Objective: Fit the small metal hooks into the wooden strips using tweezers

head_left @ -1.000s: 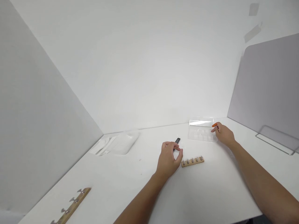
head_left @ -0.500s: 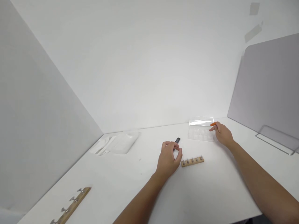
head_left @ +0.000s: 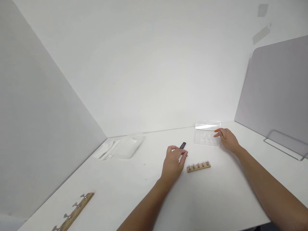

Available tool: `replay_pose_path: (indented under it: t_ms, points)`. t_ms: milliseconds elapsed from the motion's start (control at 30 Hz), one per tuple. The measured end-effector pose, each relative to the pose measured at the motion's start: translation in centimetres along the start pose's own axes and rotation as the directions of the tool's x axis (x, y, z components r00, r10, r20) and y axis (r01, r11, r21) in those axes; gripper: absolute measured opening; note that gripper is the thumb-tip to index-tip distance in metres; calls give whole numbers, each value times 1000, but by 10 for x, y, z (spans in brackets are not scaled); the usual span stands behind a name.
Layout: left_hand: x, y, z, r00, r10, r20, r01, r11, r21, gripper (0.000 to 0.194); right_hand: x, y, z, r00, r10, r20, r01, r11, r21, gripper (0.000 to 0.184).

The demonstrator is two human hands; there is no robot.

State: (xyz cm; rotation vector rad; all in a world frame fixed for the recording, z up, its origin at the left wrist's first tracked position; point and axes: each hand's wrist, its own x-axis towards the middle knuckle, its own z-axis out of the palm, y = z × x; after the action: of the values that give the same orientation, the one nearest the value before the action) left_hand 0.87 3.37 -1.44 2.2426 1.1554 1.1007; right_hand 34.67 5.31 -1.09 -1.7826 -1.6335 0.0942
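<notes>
My left hand (head_left: 173, 163) is in a pinch over the white table, thumb and fingertips together. Anything between those tips is too small to make out. Just behind its fingers lies a black slim object (head_left: 183, 145), partly covered by the hand. To its right is a short wooden rail with several metal knobs (head_left: 198, 166). My right hand (head_left: 228, 140) is closed on a slim orange object (head_left: 217, 130), which sticks out to the left over a clear plastic case (head_left: 205, 140). The case stands with its lid raised and shows moulded hollows.
A longer wooden rail with metal hooks (head_left: 76, 211) lies at the front left. White plastic packaging (head_left: 127, 147) is at the back left. On the right, a grey panel (head_left: 281, 86) stands behind a metal wire frame (head_left: 284, 150). White walls enclose the back and left.
My right hand has shifted slightly left and down over the clear case with the orange object. My left thumb and fingertips have moved slightly, still pinched beside the black object.
</notes>
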Motion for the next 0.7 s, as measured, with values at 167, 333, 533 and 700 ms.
replay_pose_path:
  t_ms: [167,333,533,700]
  points:
    - [1,2,1,1000,7,-16,-8,1000,-18,31,-3,-16,-5,995,-74,-63,78,995,64,53]
    - [2,5,2,999,14,-37,-15,999,-33,37,-9,-27,-4,987,-156,34,152,984,94,60]
    - [1,3,3,999,-9,-37,7,999,-45,41,-10,-28,0,982,-177,68,174,983,52,63]
    - [0,6,2,999,-26,-20,25,999,-45,39,-9,-28,4,975,-206,85,207,978,7,63]
